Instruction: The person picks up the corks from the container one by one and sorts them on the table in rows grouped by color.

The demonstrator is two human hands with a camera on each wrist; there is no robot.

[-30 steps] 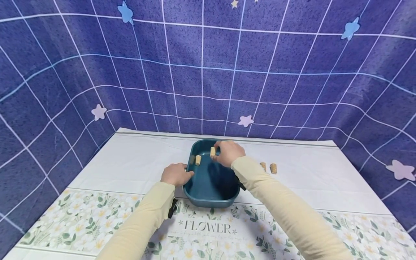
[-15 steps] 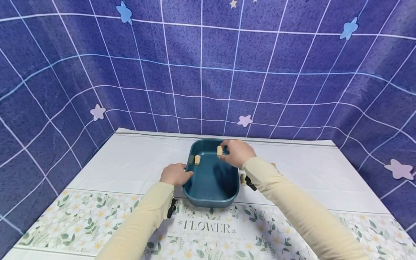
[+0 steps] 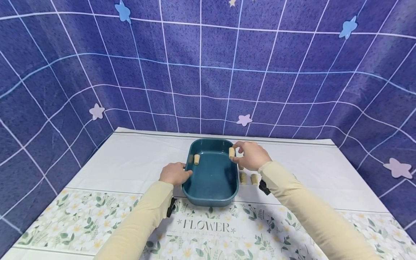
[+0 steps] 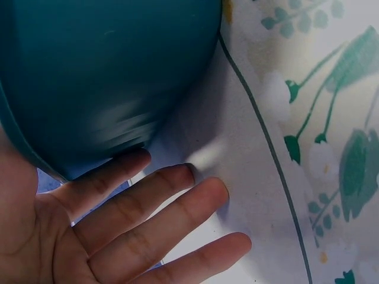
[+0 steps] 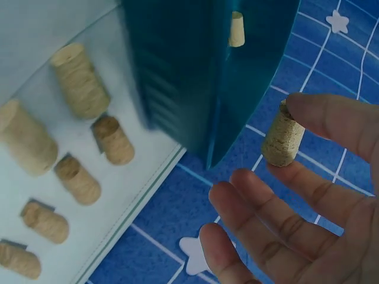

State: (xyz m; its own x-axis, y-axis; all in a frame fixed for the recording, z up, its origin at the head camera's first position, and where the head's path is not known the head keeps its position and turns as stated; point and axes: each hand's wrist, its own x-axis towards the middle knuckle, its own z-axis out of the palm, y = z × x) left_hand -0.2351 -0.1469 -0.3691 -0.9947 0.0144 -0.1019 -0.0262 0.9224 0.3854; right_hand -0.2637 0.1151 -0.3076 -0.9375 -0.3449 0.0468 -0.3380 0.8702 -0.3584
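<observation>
A deep teal plastic tub [image 3: 211, 177] stands mid-table. My left hand [image 3: 175, 174] holds its left rim, thumb over the edge; in the left wrist view the fingers [image 4: 151, 219] stretch outside the wall, fairly straight and spread. Above the tub's right rim, my right hand [image 3: 251, 155] pinches a tapered cork stopper [image 5: 283, 139] between thumb and index finger, the other fingers loosely bent. Another cork stopper [image 3: 196, 159] stands inside the tub near its left wall. Outside the right wall, several cork stoppers [image 5: 80, 81] sit on the tablecloth, partly hidden by my right hand in the head view.
A white tablecloth [image 3: 139, 155] with a flowered front band and the word FLOWER covers the table. Behind it and at both sides hangs a purple-blue curtain [image 3: 182, 83] with grid lines and stars.
My right hand has moved right with the cork stopper, from over the inside of the tub to its right rim. More stoppers beside the tub now show. My left hand stays in place.
</observation>
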